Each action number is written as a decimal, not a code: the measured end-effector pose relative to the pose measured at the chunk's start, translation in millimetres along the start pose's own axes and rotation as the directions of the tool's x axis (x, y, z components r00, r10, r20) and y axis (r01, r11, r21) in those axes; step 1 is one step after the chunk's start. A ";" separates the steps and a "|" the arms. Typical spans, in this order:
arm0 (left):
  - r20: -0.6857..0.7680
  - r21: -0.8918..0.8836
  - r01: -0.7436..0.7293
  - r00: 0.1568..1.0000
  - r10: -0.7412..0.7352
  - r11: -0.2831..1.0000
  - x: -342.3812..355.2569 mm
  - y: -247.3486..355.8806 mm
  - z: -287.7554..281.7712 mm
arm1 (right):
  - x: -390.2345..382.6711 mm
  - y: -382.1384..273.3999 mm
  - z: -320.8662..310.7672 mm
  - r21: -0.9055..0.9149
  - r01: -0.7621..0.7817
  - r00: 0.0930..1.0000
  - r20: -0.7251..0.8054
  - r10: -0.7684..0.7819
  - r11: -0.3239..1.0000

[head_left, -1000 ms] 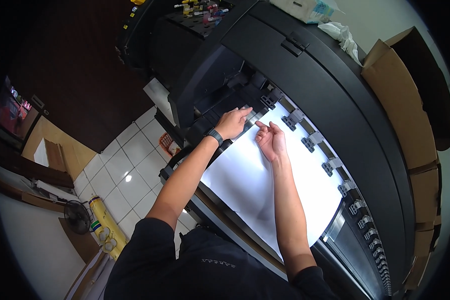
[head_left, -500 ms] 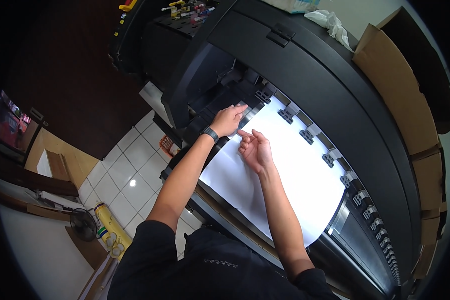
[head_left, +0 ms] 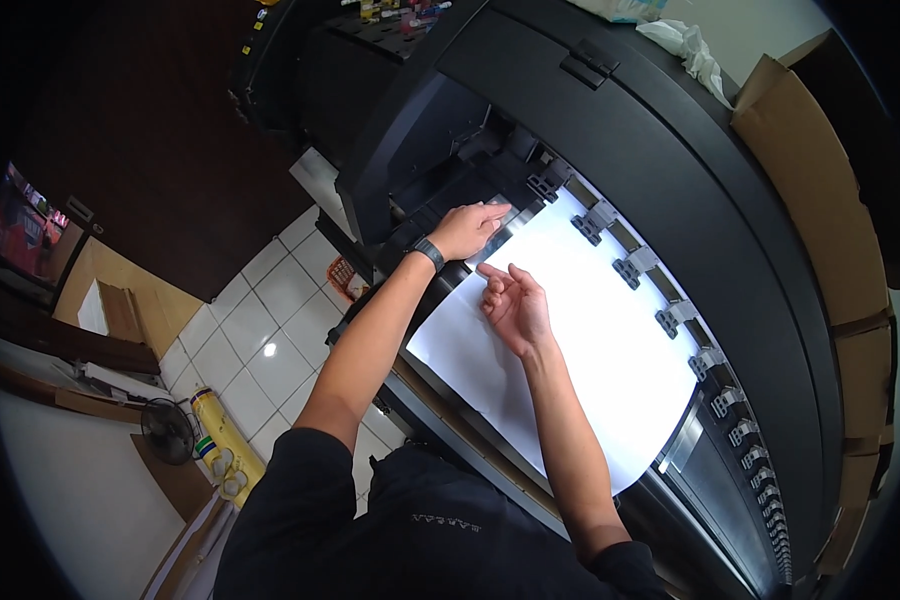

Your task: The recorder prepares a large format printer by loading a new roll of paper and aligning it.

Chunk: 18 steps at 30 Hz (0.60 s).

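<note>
My right hand [head_left: 518, 312] has shifted toward the left edge of the white sheet [head_left: 610, 330] at the wide-format printer's [head_left: 670, 180] left end, loosely half-curled, empty; dragging by my flattened, empty left hand [head_left: 463, 233] could skew it.

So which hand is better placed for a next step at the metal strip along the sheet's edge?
Probably the left hand: it is palm down, fingers extended on or just over the metal strip. The right hand is mostly over the white sheet, palm turned up, fingers partly curled.
</note>
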State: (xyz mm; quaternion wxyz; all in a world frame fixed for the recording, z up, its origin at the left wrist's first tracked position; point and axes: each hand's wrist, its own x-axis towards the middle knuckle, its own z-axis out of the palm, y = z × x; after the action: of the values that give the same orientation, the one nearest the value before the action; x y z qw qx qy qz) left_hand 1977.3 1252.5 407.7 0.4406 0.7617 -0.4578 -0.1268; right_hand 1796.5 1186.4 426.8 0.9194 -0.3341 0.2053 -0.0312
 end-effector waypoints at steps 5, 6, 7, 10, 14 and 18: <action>0.025 -0.174 0.027 0.999 -0.023 0.984 0.2 -16.9 0.8 | -0.1 4.1 4.8 0.058 -0.017 1.000 0.027 0.015 0.998; 0.035 -0.211 0.034 0.999 -0.028 0.977 -0.5 -21.7 0.6 | 0.3 5.4 6.5 0.059 -0.019 0.999 0.030 0.017 0.998; 0.041 -0.215 0.032 0.999 -0.023 0.976 0.3 -15.0 1.0 | -0.2 4.3 3.6 0.070 -0.014 1.000 0.026 0.012 0.997; 0.093 -0.167 0.080 0.994 -0.065 0.983 1.0 -2.5 -0.5 | -2.5 3.8 -1.5 0.086 0.002 1.000 0.020 -0.004 0.996; 0.115 -0.158 0.016 0.993 0.002 0.987 1.0 -14.0 -3.0 | -2.9 8.9 1.7 0.088 -0.001 0.999 0.033 -0.002 0.996; 0.163 -0.215 0.007 0.986 0.028 0.977 2.9 -9.8 -1.7 | -4.6 8.5 0.3 0.029 0.028 1.000 0.003 -0.028 0.999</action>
State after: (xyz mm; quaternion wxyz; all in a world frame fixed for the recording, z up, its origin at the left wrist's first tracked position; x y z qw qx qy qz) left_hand 1985.7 1252.9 401.5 0.4817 0.6941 -0.4802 -0.2358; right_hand 1791.7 1194.1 423.3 0.9240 -0.3234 0.1986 -0.0464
